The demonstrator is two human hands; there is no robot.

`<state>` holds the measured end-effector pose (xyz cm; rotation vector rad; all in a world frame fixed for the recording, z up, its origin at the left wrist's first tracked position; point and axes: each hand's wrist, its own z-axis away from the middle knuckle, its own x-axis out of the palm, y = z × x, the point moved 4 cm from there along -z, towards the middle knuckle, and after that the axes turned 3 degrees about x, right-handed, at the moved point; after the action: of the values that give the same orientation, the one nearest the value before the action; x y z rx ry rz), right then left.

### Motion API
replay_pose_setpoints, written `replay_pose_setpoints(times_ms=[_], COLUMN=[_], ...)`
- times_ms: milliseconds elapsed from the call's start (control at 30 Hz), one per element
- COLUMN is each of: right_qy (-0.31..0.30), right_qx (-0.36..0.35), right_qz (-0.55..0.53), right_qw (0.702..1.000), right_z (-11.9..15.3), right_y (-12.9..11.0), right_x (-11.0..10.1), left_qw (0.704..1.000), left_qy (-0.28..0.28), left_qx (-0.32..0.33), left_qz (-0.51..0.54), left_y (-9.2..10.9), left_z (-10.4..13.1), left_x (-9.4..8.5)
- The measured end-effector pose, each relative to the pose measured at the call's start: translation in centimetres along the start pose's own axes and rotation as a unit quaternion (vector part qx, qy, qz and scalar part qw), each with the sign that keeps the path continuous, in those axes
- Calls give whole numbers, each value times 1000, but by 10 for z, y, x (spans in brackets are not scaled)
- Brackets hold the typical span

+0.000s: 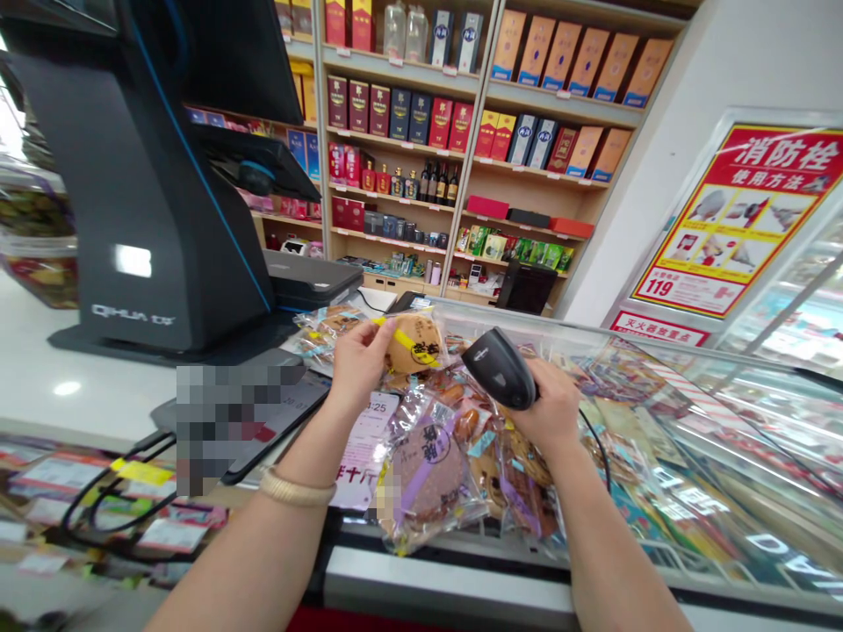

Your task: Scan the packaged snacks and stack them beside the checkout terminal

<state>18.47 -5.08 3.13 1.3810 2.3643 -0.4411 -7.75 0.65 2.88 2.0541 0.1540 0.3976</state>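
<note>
Black scanner [499, 369] gripped in our right hand [551, 402], we pinched the yellow-banded packet [409, 349] just left of that scanner, our left hand [359, 362] taking its edge, seemingly keeping the print uncovered.

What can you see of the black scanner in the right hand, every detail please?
The black scanner has a rounded, plastic-looking head with a small pale marking and a grey patch. The right hand grips it, hiding most of the handle. It is held tilted above the packaged snacks, its front end toward the upper left, near the packet in the left hand. A dark cable shows beyond the right hand; where it joins is hidden.
</note>
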Motion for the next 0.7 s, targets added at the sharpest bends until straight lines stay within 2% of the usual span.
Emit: replay_pose_setpoints(times_ms=[133, 367, 467, 567, 700], right_qy=[-3, -33, -44, -44, -36], right_qx=[-7, -23, -28, -32, -34], right_qz=[-1, -9, -15, -16, -17], right_qw=[1000, 999, 999, 998, 999], right_z=[0, -2, -2, -1, -1], right_y=[0, -6, -7, -9, -10], right_x=[1, 2, 3, 4, 3], left_qw=[995, 994, 989, 966, 911], left_qy=[43, 46, 51, 64, 84], left_qx=[-65, -52, -65, -122, -234], left_qz=[68, 89, 121, 221, 328], left_y=[-8, -6, -4, -5, -8], left_z=[-3, -2, 1, 1, 2], left_x=[-3, -1, 2, 4, 8])
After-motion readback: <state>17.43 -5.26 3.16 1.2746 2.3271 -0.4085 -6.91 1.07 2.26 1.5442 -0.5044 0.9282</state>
